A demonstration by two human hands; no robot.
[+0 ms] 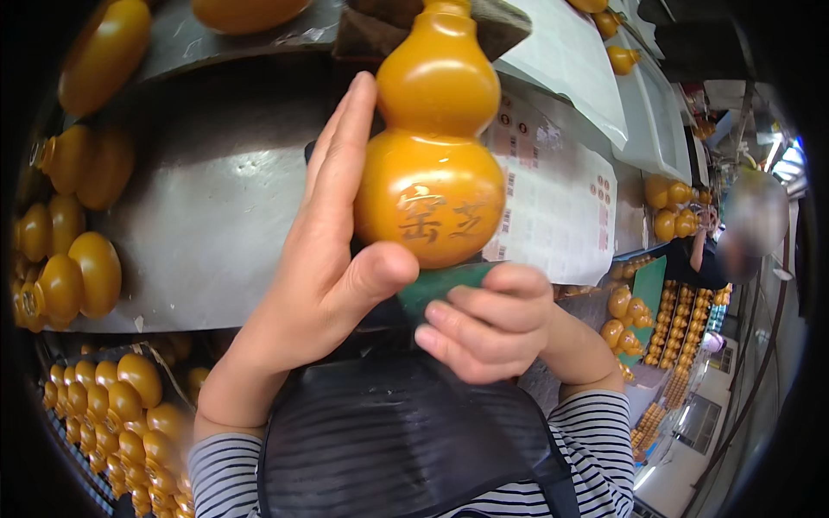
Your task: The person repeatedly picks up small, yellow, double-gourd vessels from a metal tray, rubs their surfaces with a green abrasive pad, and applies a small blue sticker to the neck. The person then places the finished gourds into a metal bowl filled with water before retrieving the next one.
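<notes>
A glossy amber gourd-shaped bottle [432, 186] is in front of me, its neck pointing away and dark characters on its lower bulb. My left hand [332, 216] holds it from the left side, with straight fingers along the bulbs and the thumb at the base. My right hand [496, 324] is closed on a flat green piece [445, 285], pinched between thumb and fingers just below the bottle's base. Motion blurs the green piece, so its exact kind is unclear. Behind the bottle's neck is a dark block [367, 34].
Printed sheets [553, 207] lie right of the bottle on the metal table [207, 216]. More amber gourd bottles [73, 276] stand at the left, and several rows [121, 406] fill the lower left. A white tray [648, 121] sits at the upper right; another person [725, 233] is beyond.
</notes>
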